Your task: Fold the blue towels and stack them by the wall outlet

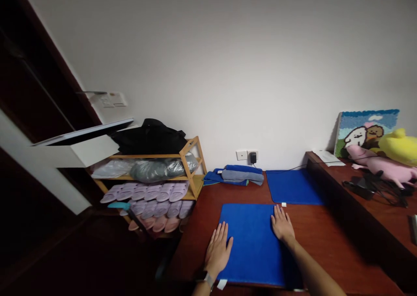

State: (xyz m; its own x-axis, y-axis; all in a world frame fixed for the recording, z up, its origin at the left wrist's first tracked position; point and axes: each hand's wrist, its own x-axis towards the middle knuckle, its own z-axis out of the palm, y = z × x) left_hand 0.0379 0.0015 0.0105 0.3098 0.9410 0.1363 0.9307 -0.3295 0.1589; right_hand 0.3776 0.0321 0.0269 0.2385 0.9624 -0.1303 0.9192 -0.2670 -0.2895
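A blue cloth point(252, 244) lies spread flat on the reddish-brown table point(322, 231), with a white tag at its lower left edge. My left hand point(218, 249) rests flat on the cloth's left edge, fingers stretched out. On its right edge, near the upper corner, my right hand point(282, 224) lies flat with the fingers extended. Neither hand grips anything. Behind, to the right, a second blue cloth point(295, 186) is laid flat, its white tag close to my right fingertips. Folded or rolled blue and grey cloths point(243, 175) sit at the table's back edge.
A wooden rack point(195, 181) with several lilac and pink slippers point(156, 192), plastic-wrapped items and a black bag point(151, 137) stands left. A raised surface on the right holds a pink plush toy point(384, 168), a yellow plush, cables and a picture point(368, 131). A black plug point(253, 157) is in the wall.
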